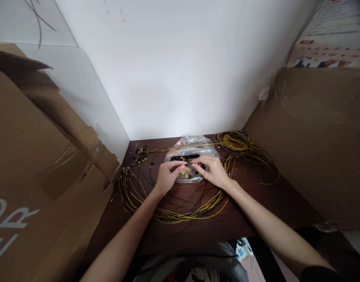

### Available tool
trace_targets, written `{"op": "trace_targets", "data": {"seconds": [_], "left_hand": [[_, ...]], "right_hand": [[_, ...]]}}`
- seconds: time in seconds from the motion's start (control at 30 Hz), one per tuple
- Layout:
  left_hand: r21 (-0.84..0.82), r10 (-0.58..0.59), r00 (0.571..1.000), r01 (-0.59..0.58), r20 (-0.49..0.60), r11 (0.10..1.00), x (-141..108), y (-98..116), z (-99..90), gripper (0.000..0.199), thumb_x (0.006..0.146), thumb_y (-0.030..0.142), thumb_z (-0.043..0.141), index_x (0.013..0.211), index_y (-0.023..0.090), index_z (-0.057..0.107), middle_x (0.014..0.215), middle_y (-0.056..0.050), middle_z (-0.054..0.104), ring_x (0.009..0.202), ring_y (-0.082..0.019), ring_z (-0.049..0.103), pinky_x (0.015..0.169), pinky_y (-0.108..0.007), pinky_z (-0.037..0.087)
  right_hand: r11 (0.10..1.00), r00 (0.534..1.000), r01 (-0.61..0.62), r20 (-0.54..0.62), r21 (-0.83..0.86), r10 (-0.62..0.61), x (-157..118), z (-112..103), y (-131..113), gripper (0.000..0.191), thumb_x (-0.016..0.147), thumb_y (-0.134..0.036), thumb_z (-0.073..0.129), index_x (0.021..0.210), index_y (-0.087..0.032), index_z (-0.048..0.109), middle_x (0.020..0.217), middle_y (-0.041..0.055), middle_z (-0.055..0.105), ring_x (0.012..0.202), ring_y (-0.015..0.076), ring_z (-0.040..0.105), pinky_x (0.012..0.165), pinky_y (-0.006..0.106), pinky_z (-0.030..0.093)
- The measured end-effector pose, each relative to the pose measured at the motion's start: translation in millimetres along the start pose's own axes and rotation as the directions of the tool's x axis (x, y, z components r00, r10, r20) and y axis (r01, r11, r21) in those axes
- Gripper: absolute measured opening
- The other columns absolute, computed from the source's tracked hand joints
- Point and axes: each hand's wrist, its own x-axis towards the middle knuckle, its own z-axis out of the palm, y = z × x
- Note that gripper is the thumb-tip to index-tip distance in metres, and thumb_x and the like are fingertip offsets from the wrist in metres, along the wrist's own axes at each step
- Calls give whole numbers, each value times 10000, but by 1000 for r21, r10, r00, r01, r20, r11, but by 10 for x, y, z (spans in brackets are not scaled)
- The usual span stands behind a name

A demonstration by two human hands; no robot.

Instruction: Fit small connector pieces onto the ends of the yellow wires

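My left hand [167, 177] has thumb and forefinger pinched together, with a small dark piece near the tips that I cannot make out. Facing it, the fingertips of my right hand [213, 169] are also closed, on something too small to name. Both hands are over a clear plastic bag [189, 141], which contains black parts and small yellow connectors [186, 176]. Thin dark wires trail down below the hands. Yellow wires [180, 219] curve in a loose loop across the brown tabletop [162, 241], passing beneath my forearms.
A coiled bundle of yellow wire [234, 141] lies at the back right. Small black-and-yellow connectors [141, 156] are grouped at the back left. Cardboard boxes stand left [50, 156] and right [309, 145], and a white wall [174, 70] rises behind.
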Motion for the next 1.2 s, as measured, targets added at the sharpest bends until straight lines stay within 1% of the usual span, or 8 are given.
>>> {"op": "trace_targets", "data": {"seconds": [0.07,0.2,0.47,0.6,0.73,0.87,1.03,1.2], "left_hand": [[28,9,1000,-10,2,1000,-6,0,4,184,749,236,606,862,145,719,627,-45,673,672,-173,633,597,-247,478],[51,14,1000,-15,14,999,-8,-6,7,180,749,235,608,861,150,720,609,-42,664,670,-173,627,600,-254,480],[27,11,1000,-11,9,1000,-2,-25,5,185,755,238,602,869,152,720,649,-51,679,754,-204,658,609,-251,484],[43,6,1000,-6,11,999,-14,-14,17,182,740,236,624,865,148,723,726,-67,708,723,-191,650,606,-247,487],[64,19,1000,-20,22,998,-14,1,22,174,737,224,627,860,149,726,762,-72,716,713,-183,647,627,-251,492],[79,15,1000,-17,21,997,-8,12,15,174,736,218,632,866,147,723,817,-77,719,735,-188,654,656,-261,498],[46,-12,1000,11,12,999,-9,-2,15,194,746,224,622,886,127,714,831,-93,717,758,-199,663,674,-270,504],[84,34,999,-34,2,996,-11,-5,17,170,740,216,627,856,133,720,844,-86,716,757,-187,657,674,-258,503]], "right_hand": [[1000,999,21,34,2,-22,-7,28,-17,191,876,-272,501,927,-184,662,815,49,675,689,151,605,659,265,465],[999,997,44,64,-16,-43,-11,55,-12,210,890,-258,477,846,-182,667,786,43,670,701,153,604,670,266,458],[999,998,-37,-52,-37,35,11,-17,37,185,870,-266,507,845,-178,668,781,48,679,671,159,608,634,268,454],[1000,1000,-2,10,10,2,-10,32,-10,181,870,-270,506,930,-186,655,816,46,678,684,154,612,637,263,463],[1000,997,22,71,0,-22,-18,61,-34,199,887,-258,477,868,-180,659,803,45,673,702,154,609,662,267,460],[999,999,-22,22,-29,23,0,23,2,192,879,-259,493,820,-180,658,772,37,676,689,158,610,651,267,453],[998,997,-52,-60,-35,50,5,-11,45,183,868,-260,509,826,-173,665,777,41,683,681,160,614,649,266,452],[1000,1000,3,31,-8,-3,-14,28,3,189,872,-254,503,897,-173,671,817,46,684,688,151,612,654,257,458]]}}
